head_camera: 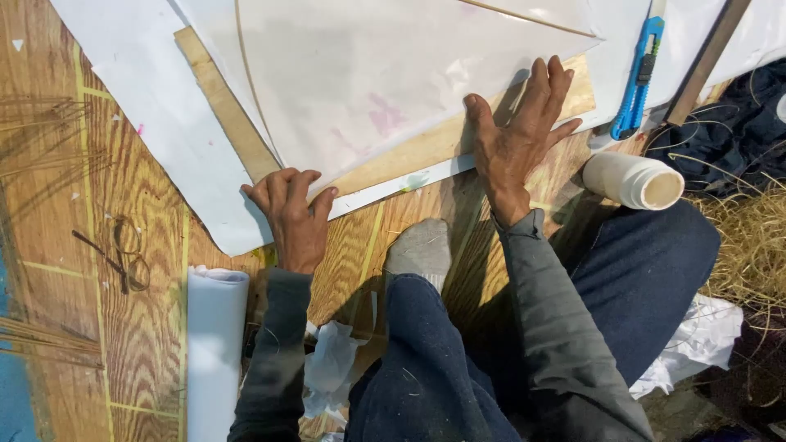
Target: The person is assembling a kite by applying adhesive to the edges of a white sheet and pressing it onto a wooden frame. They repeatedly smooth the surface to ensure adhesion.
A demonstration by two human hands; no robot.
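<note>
A large translucent white paper sheet point(368, 74) lies over a flat wooden board point(229, 115) on the wood floor. Thin bamboo strips point(246, 74) run under the sheet. My left hand point(291, 213) rests at the sheet's lower corner with its fingers curled on the paper edge. My right hand point(520, 135) lies flat with fingers spread, pressing the sheet's lower edge against the board. Neither hand grips anything. My grey-socked foot point(419, 245) sits between the two hands.
A blue utility knife point(639, 78) lies at the upper right beside a wooden stick point(704, 61). A white plastic bottle point(634, 180) lies on its side near my knee. A paper roll point(214, 344), crumpled paper point(332, 364), scissors point(123, 250) and dry straw point(749, 237) surround me.
</note>
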